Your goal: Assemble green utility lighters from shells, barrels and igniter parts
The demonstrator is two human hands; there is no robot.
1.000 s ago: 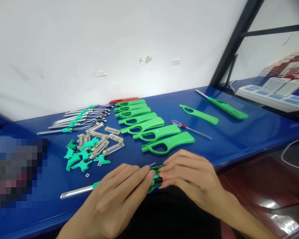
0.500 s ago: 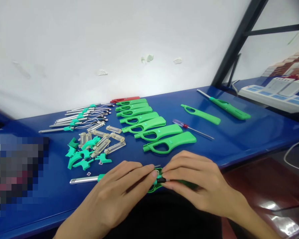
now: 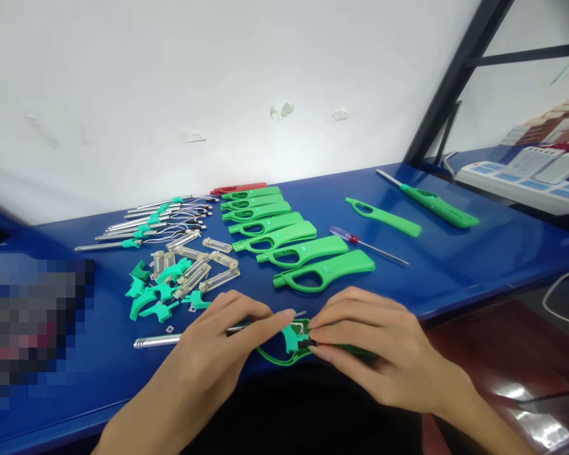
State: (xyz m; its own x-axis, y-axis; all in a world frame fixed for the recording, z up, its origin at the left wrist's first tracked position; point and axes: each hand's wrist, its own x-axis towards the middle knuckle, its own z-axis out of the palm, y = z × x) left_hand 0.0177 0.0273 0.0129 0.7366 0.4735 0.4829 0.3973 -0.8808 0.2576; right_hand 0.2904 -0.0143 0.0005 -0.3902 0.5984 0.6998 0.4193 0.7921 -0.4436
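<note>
Head view: blue table (image 3: 436, 265), white wall (image 3: 246, 63), left hand (image 3: 218, 347) loose, right hand (image 3: 374, 335) pinched on green casing (image 3: 285, 363)

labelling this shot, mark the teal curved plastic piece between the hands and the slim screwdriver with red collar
Teal curved plastic piece (image 3: 291, 340): head view, visible middle
Slim screwdriver with red collar (image 3: 353, 239): head view, the collar

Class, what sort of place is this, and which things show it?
Probably an assembly or repair workbench: green casings lie in a row, wired rods lie grouped together, and a screwdriver rests on the table.
</note>
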